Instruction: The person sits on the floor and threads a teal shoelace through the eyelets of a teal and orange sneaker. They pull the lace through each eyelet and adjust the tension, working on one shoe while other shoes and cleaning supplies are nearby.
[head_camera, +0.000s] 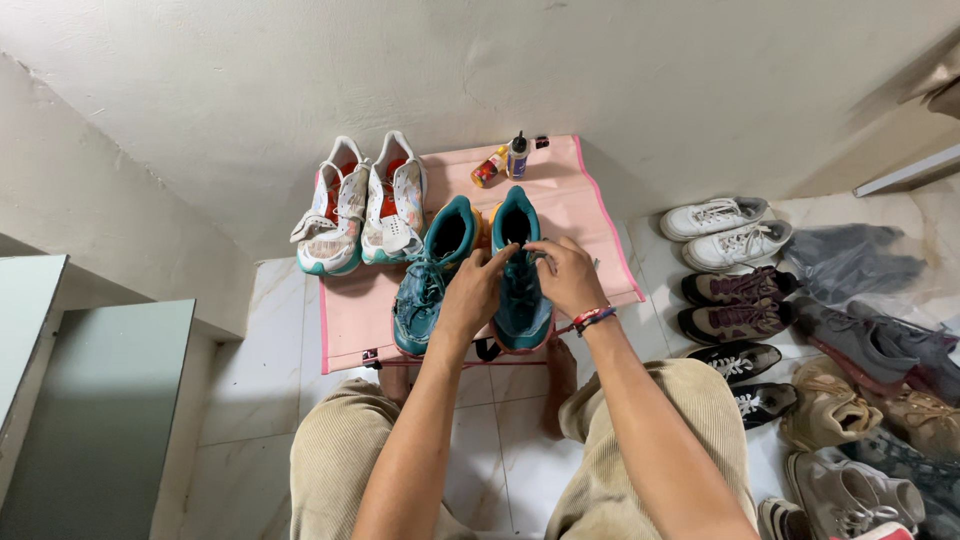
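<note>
Clearly both hands work the laces of the right-hand teal sneaker, which sits on a pink mat beside its mate. Left hand and right hand pinch thin lace strands with fingertips closed. It looks light, with soft mesh upper and a firmer rubbery sole; the laces are limp, best held near the eyelets.

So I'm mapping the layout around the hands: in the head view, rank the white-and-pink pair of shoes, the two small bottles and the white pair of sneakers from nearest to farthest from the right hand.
From the right hand:
1. Two small bottles, up on the pink mat's far edge.
2. White pair of sneakers, off to the right on the floor.
3. White-and-pink pair of shoes, to the left on the mat.

The first two are close; the bottles look slightly nearer.
</note>
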